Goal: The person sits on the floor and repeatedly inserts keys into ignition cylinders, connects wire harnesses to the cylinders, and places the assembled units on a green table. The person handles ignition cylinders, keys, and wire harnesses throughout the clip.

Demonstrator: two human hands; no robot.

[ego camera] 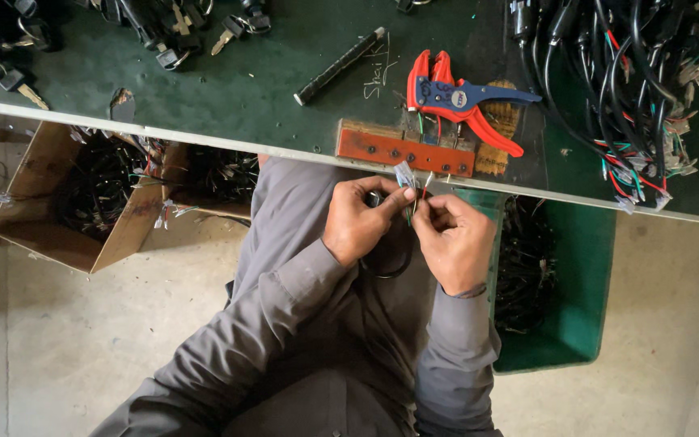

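Cardboard comes first on the left: an open brown box (pixel 66 202) stands on the floor under the table edge, full of dark cable bundles. Above it, on the far left of the green table (pixel 228 89), lie some keys with black heads (pixel 167 36).

Moving right, I see my left hand (pixel 362 222) just below the table edge, over my lap. It is closed around a thin wire harness (pixel 406 202); thumb and forefinger pinch it near a small pale connector (pixel 404 174) at its upper end. A black loop of the same cable hangs down under this hand. My right hand (pixel 455 243) is just beside, almost touching the left, and its fingertips grip the fine wire ends, one of them green.

I judge that this harness is very light and soft; it bends freely and does not keep any shape. The single wires are thin and could slip or kink, so the best hold is close to the connector, where it is more stiff.

On the table just beyond my hands sits an orange metal block (pixel 402 150), then a red and blue stripping tool (pixel 455 101), with a black rod (pixel 337 66) to its left. On the far right lies a big heap of black cables (pixel 633 89), and below it a green bin (pixel 576 275) on the floor.
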